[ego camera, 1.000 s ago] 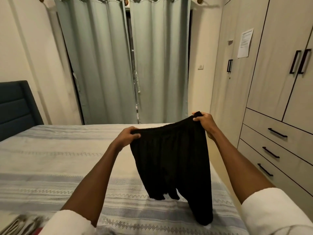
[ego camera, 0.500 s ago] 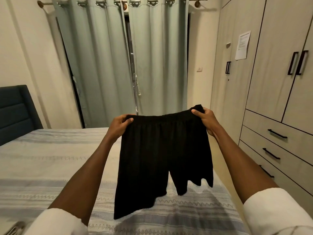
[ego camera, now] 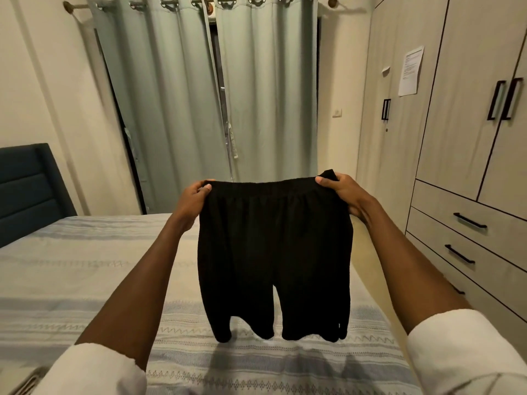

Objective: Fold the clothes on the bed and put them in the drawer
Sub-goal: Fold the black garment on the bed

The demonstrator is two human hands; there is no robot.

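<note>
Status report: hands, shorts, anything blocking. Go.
Left hand and right hand grip the waistband corners. Black shorts held up, spread, legs hanging above the bed. Drawers shut. No obstruction seen.

Person wearing white top; thick, soft-looking fabric showing at both lower corners. Left sleeve (ego camera: 94, 372) ending just past elbow, cuff edge bunching slightly. Right sleeve (ego camera: 462, 354) ending at same height, faint fold line crossing it near frame edge. Both forearms showing bare below cuffs. Left grip (ego camera: 191, 203) and right grip (ego camera: 346, 195) wearing no gloves, rings or watch.
</note>
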